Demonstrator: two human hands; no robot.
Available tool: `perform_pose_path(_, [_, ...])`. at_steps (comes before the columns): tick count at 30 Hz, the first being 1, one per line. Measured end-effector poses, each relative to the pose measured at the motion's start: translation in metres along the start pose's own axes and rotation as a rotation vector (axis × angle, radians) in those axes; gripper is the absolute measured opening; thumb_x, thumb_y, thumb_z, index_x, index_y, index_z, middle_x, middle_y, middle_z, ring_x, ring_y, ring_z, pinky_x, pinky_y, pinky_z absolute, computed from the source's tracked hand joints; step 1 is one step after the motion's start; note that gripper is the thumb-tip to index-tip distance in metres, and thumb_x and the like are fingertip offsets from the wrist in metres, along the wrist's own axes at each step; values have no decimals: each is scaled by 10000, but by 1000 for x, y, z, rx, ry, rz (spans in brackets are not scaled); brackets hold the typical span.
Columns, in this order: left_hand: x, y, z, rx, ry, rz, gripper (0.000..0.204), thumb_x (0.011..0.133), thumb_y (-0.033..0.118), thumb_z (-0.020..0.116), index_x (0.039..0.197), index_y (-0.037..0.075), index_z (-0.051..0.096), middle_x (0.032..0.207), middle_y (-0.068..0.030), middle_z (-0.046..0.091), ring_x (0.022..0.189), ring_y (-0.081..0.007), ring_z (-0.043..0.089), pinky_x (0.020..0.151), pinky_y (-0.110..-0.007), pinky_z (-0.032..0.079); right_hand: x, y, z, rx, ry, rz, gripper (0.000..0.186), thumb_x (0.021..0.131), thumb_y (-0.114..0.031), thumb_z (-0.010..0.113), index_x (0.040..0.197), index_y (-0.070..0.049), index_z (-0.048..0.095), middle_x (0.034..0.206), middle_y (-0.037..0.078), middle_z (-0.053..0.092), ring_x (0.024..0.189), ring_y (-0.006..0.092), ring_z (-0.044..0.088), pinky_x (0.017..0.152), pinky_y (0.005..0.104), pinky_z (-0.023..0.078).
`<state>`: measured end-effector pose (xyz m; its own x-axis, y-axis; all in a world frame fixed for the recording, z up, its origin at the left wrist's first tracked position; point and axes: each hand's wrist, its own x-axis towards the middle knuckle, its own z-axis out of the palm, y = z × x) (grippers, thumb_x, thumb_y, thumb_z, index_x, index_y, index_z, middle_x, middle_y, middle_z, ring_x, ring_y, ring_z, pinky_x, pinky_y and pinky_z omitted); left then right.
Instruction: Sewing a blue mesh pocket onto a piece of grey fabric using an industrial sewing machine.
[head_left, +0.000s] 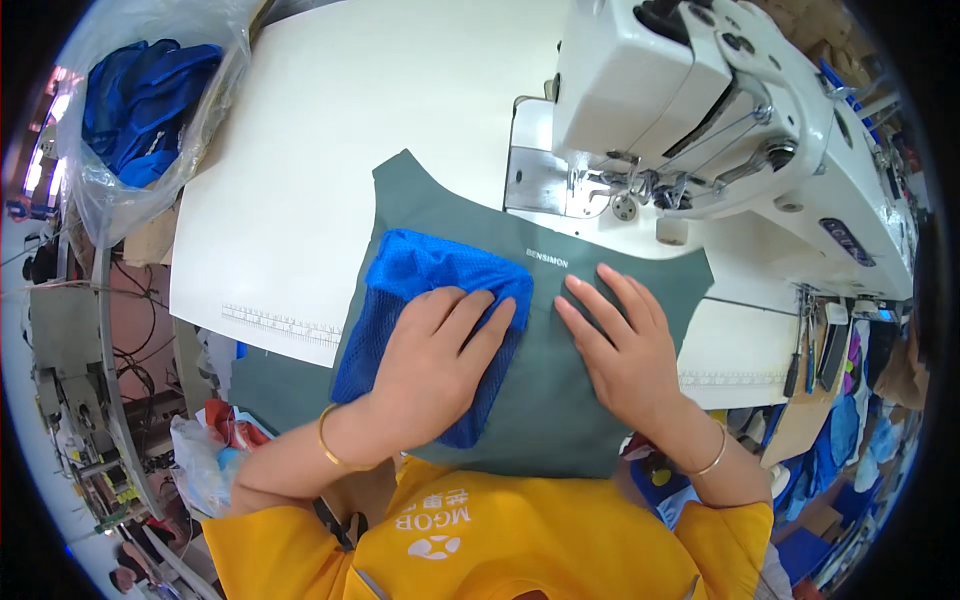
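White sewing table (300, 200) fills upper centre; white sewing machine (700, 110) upper right. Grey-green fabric panel (560, 400) lies flat at centre. Blue mesh piece (420, 265) on panel's left half. Left hand (435, 350) flat on mesh, fingers together. Right hand (625, 345) flat on panel, fingers slightly spread. Clear bag of blue fabric (150, 100) upper left.

Both hands flat on fabric at the sewing machine.
Left hand (440, 350) presses blue mesh piece (420, 275) onto grey-green fabric panel (545, 400); right hand (625, 350) lies palm down just beside, fingers (600, 300) spread. White sewing machine (700, 110) behind on white surface (330, 150).
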<state>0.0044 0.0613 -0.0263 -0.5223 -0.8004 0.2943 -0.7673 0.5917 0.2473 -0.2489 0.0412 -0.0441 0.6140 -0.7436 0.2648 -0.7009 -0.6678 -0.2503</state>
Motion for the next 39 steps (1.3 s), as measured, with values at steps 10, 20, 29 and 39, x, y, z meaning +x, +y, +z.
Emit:
perform_pose_path(10, [-56,2,27,88,310,52,229,789,181,768,1002,100,745,1002,-35,679,957,-229,596,821,-379,437,-52,-44,12,-103,169,119,308,870,-100,637,1162,-108,733,1307,120,662,1247,370,568,1046,496,463])
perform_pose_path(20, [-72,-4,39,160,445,211,167,781,140,756,935,180,706,963,38,670,832,-151,507,765,-332,318,-63,-44,20,-148,221,84,239,873,-72,643,1080,-123,751,1243,115,700,1205,333,591,1020,470,484])
perform_pose_path(29, [-57,8,6,-7,282,77,258,776,179,773,1024,113,746,993,6,691,871,-183,551,762,-355,380,-51,-44,13,-104,182,96,253,844,-54,649,1081,-56,739,1222,133,701,1150,346,634,1015,487,495])
perform_pose_path(39, [-21,-37,-28,-318,159,-240,333,862,17,688,1193,-9,682,1225,-149,694,1038,-341,611,967,-408,467,11,-57,12,172,338,-32,348,787,-110,721,1123,-20,712,1198,125,673,1033,300,643,851,415,533])
